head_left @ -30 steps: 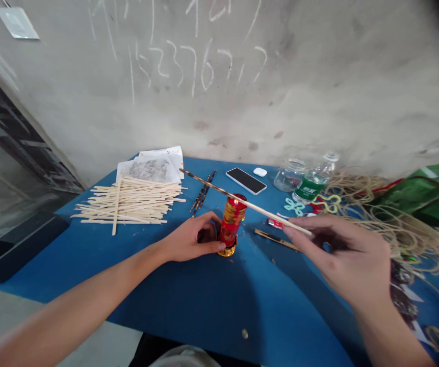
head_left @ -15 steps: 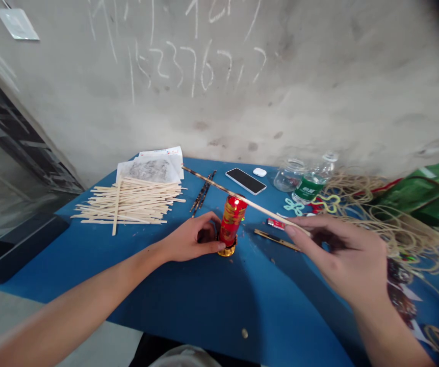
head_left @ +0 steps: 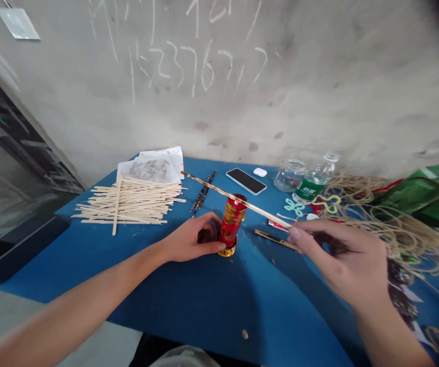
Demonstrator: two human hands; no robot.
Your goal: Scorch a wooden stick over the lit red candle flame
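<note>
A red candle with gold markings and a gold base stands upright on the blue table. My left hand is closed around its lower part from the left, thumb at the base. Between the thumb and fingers of my right hand is a thin wooden stick, pinched at its near end. The stick slants up to the left across the candle's top, and its far part is marked with dark scorched patches. Whether a flame burns there I cannot make out. Several darkened sticks lie behind the candle.
A pile of pale sticks lies at the left beside papers. Behind are a phone, a white earphone case, a glass jar and a bottle. A utility knife and tangled cord lie right.
The stick has dropped slightly at its far end and sits a little lower over the candle. My right hand has shifted slightly. My left hand stays on the candle.
</note>
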